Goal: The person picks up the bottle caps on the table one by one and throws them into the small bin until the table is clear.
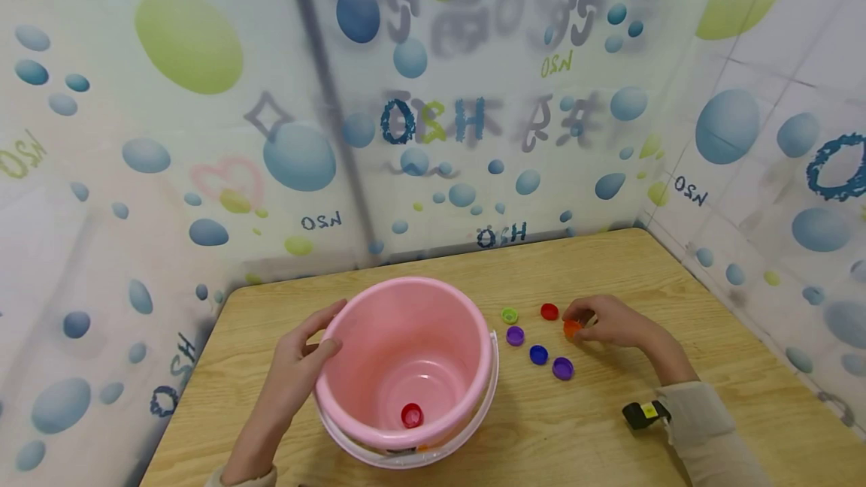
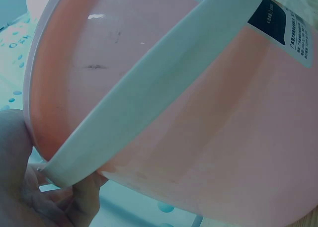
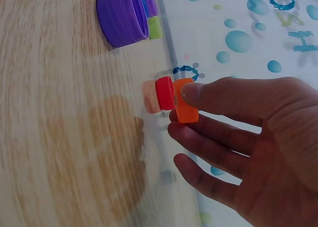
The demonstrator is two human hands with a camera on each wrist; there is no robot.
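Note:
A pink bucket [image 1: 406, 307] with a white handle [image 2: 149, 93] stands on the table, its mouth tipped toward the head camera. My left hand [image 1: 298, 359] grips the bucket's left rim, thumb over the edge and fingers outside. Inside on the bottom lies one red bottle cap [image 1: 412, 415]. Right of the bucket, my right hand [image 1: 612, 322] pinches an orange bottle cap [image 3: 186, 102] between thumb and fingers. Close beside it is another red cap [image 1: 549, 312]. Around them lie a green cap [image 1: 510, 316], a blue cap [image 1: 538, 355] and two purple caps [image 1: 563, 368].
The wooden table [image 1: 731, 367] reaches back to a patterned curtain [image 1: 433, 194], which also hangs on both sides. A black strap with a yellow label [image 1: 646, 413] sits at the right wrist. A printed label [image 2: 283, 31] is on the bucket's outside.

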